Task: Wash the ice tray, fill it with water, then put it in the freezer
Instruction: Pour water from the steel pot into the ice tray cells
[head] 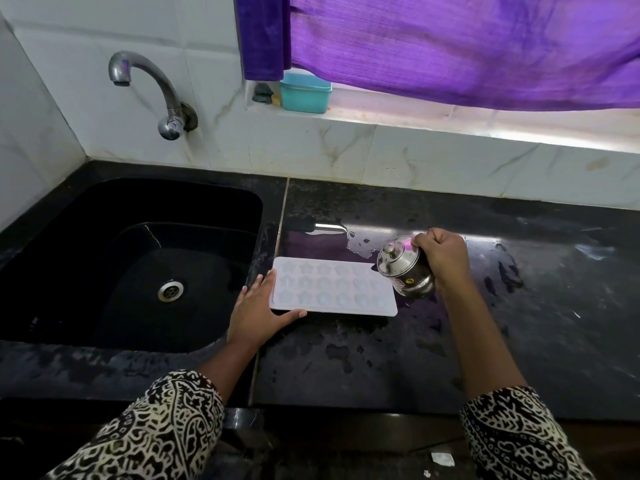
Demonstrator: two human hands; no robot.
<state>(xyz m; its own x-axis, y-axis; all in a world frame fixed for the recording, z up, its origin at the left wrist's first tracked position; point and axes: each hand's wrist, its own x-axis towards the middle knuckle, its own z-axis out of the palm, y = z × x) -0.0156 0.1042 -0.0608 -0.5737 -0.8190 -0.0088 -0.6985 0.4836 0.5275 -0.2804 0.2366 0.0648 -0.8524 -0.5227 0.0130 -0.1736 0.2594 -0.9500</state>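
Steel kettle [403,266], illegible sticker [401,283], right hand [445,254] clenching it, left hand [256,310] flat against tray [332,289]

A white ice tray [334,287] with star-shaped cells lies flat on the wet black counter [519,306], just right of the black sink [131,271]. The left hand [258,311] rests open against its near-left corner. The right hand [443,254] grips a small steel kettle [403,268], tilted over the tray's right end.
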